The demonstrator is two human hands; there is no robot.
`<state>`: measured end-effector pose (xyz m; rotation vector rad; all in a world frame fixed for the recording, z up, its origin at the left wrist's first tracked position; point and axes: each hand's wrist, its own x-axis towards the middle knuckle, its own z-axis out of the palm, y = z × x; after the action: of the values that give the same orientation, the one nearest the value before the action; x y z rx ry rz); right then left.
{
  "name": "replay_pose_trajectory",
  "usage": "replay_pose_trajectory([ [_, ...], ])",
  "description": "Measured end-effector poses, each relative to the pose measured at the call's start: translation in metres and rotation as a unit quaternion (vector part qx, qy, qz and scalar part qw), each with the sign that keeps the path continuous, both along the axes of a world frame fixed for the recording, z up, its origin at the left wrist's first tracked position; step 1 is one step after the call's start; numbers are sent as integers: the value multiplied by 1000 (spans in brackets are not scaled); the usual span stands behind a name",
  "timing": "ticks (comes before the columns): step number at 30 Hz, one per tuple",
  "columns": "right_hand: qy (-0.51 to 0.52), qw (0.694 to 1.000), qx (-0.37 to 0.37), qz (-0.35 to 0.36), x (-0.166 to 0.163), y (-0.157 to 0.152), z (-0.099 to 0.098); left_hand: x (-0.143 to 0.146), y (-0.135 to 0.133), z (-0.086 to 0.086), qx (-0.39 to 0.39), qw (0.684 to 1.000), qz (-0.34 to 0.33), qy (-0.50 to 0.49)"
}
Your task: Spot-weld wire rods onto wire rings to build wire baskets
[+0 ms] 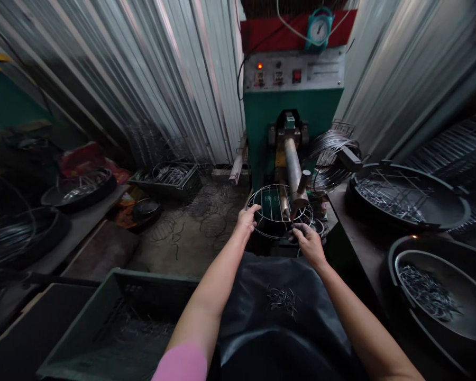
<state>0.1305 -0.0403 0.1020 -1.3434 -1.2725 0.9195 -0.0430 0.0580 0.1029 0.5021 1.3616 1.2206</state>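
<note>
My left hand grips the left rim of a round wire rack, which has two rings and several parallel cross wires. My right hand pinches at the rack's near right edge; whatever lies between its fingertips is too small and dark to make out. The rack is under the thick metal arm of a green spot welding machine, close to its lower electrode. On the black apron over my lap lies a small heap of short bent wires.
Two large dark pans with wire pieces sit on the right-hand bench. A coil of wire is beside the machine. On the left stand a green crate, a tray of wire parts and more pans. Loose wires lie on the floor.
</note>
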Motion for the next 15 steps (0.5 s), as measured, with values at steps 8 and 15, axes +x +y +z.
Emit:
replay_pose_trajectory([
  [8,12,1000,0,-12,-1,-1,-1,4,5,0,-11,1000,-23,0],
  [15,28,999,-7,-46,10,-15,-5,-15,2,-9,-44,997,-59,-16],
])
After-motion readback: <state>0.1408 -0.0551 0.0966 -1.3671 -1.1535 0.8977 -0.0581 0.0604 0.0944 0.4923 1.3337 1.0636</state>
